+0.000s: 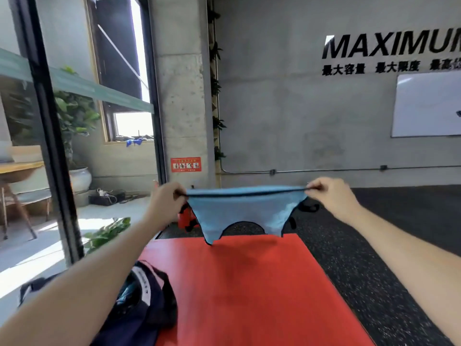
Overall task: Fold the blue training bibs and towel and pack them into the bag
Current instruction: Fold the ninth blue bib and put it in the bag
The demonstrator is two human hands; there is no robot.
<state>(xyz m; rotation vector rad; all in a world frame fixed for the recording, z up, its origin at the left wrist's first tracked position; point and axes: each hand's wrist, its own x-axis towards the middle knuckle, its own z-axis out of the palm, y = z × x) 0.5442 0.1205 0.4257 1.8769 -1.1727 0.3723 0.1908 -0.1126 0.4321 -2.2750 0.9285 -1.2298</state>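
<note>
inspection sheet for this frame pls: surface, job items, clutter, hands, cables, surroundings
Surface: red mat on dark speckled floor.
Job's things: blue bib held stretched in the air above the mat's far edge; dark bag open at the mat's left edge.
Clutter: red object behind the bib, partly hidden.
Hands: left hand and right hand each pinch a top corner of the bib.
Cables: power strip with leads by the plant pot.
Surroundings: concrete wall, whiteboard, potted plant.

Interior view. Grey concrete wall (pixel 287 108) bearing black lettering (pixel 391 47) and a whiteboard (pixel 427 104); concrete pillar (pixel 180 96) with a red notice (pixel 185 164); dark speckled floor (pixel 374 258). At left, a black-framed glass partition (pixel 47 136), sunlit windows (pixel 133 126) and a potted plant (pixel 74 126).
</note>
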